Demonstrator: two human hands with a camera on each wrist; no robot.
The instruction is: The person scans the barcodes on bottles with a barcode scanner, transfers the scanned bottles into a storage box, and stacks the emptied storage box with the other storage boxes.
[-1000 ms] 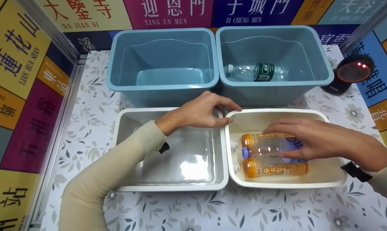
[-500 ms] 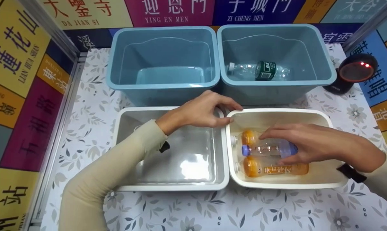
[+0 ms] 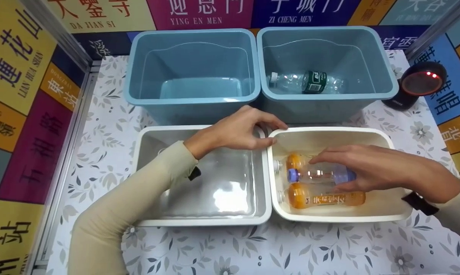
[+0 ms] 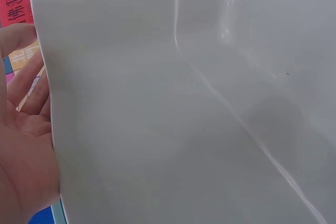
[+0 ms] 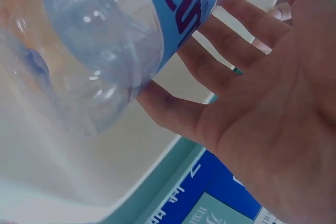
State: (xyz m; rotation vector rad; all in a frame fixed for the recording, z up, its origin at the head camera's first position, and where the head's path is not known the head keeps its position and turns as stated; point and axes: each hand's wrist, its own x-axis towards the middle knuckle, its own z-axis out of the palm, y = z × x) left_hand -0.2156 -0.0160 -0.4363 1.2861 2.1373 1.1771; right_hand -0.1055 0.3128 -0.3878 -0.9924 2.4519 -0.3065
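Note:
Inside the cream bin (image 3: 399,206), a clear plastic bottle (image 3: 321,175) with a blue cap and blue label lies between two orange-labelled bottles. My right hand (image 3: 378,166) grips it from above, fingers on its far side and thumb on its near side. Up close in the right wrist view, the clear bottle (image 5: 105,66) lies against the fingers. The near orange-labelled bottle (image 3: 329,198) is mostly visible; the far orange-labelled bottle (image 3: 294,160) is largely covered by my hand. My left hand (image 3: 243,131) rests at the rims where the grey-white bin (image 3: 203,222) meets the cream bin.
Two blue bins stand behind: the left blue bin (image 3: 191,101) and the right blue bin (image 3: 329,96), which holds a green-labelled bottle (image 3: 313,82). A black device with red lights (image 3: 420,84) stands at the right. Printed panels (image 3: 203,15) wall the table (image 3: 199,252).
My right hand has come lower over the blue-capped bottle, and less of its blue label shows. The left hand stays at the rims. The head view shifts slightly.

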